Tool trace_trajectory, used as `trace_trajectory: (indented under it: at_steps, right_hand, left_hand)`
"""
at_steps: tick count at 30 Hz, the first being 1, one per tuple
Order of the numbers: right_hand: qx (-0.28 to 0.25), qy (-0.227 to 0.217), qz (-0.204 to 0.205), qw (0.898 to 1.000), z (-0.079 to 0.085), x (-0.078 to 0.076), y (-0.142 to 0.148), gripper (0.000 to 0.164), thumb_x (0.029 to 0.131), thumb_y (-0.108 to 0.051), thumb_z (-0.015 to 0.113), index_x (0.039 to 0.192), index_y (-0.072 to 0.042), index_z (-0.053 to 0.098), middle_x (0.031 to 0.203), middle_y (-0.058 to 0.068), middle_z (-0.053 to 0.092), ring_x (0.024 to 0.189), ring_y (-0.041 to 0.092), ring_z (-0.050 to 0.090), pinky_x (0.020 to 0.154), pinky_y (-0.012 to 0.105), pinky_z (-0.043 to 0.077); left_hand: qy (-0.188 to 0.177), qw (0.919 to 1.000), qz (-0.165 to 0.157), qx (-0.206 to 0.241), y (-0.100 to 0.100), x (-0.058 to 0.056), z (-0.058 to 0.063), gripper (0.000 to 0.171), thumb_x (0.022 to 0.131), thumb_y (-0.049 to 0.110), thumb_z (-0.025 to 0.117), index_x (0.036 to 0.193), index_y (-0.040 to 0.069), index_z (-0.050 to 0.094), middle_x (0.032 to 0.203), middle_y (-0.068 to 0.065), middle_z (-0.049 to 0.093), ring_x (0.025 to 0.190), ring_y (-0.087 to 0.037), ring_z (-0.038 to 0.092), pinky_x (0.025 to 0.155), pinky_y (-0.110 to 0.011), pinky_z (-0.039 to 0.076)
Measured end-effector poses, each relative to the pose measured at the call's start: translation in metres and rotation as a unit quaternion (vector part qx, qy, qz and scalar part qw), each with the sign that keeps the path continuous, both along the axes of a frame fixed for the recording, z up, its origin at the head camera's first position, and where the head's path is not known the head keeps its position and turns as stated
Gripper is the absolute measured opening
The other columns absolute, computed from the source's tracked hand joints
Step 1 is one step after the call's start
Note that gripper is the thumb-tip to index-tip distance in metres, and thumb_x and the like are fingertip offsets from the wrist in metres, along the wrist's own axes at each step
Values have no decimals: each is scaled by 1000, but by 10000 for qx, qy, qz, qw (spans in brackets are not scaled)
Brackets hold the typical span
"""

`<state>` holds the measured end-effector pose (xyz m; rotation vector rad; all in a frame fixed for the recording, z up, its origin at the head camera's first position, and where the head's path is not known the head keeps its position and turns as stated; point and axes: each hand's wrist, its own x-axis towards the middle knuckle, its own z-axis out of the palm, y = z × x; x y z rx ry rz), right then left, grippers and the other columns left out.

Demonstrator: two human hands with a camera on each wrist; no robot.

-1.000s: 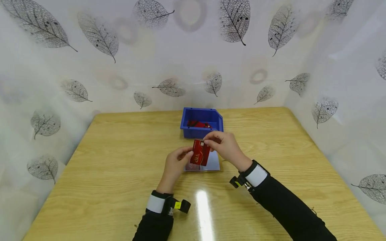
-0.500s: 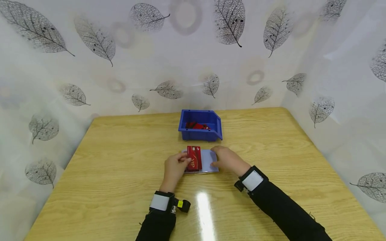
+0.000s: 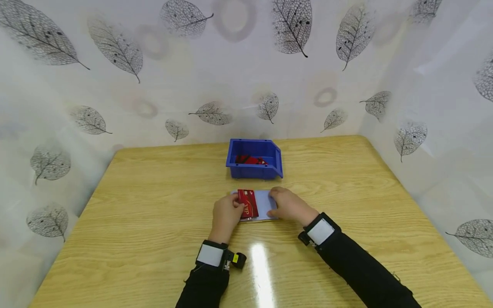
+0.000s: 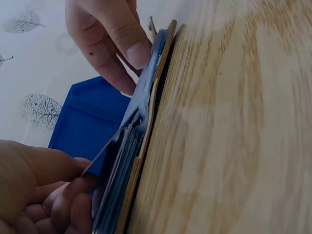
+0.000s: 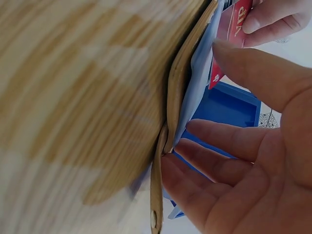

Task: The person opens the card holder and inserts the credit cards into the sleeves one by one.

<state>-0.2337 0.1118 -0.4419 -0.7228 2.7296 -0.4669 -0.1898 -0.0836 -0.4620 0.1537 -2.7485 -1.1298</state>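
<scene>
A card holder (image 3: 263, 204) with clear plastic sleeves (image 4: 129, 156) and a tan cover (image 5: 175, 92) lies spread on the table. Over its left part is a red VIP card (image 3: 248, 204), pinched at its left side between my left hand's (image 3: 227, 217) thumb and fingers. From the left wrist view, the card slants up edge-on from the sleeves. My right hand (image 3: 291, 207) rests on the holder's right end, thumb at the near side and fingers toward the far side. Those fingers (image 5: 222, 139) extend almost straight, their tips at the sleeve's edge. The sleeve pocket's mouth is hidden.
Behind the holder stands a blue bin (image 3: 255, 172) with red and black cards (image 3: 249, 160) inside. A snap strap (image 5: 156, 195) sticks out from the holder's cover. A leaf-patterned curtain (image 3: 239, 64) surrounds the wooden table (image 3: 161, 214).
The right hand has let go of the red card and moved to the holder's right end. The left hand has lowered the card onto the holder, and the card now leans slightly left.
</scene>
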Motion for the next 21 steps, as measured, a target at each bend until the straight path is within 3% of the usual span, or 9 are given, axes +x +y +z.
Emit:
trace_trajectory:
  at_steps: [10, 21]
  right_hand:
    - [52, 112, 7, 9999, -3, 0, 0, 61, 81, -26, 79, 127, 8, 58, 134, 24, 53, 125, 37, 51, 105, 45, 40]
    - [-59, 144, -69, 9999, -2, -1, -1, 58, 83, -28, 76, 126, 8, 59, 132, 23, 56, 124, 35, 52, 104, 45, 41]
  left_hand:
    - [-196, 9988, -73, -445, 8, -6, 9, 11, 79, 3, 73, 90, 1, 75, 76, -9, 70, 69, -21, 65, 56, -33, 50]
    - [-515, 9979, -34, -387, 10, -8, 12, 16, 80, 4, 71, 95, 2, 76, 86, -10, 73, 79, -25, 68, 67, -38, 54]
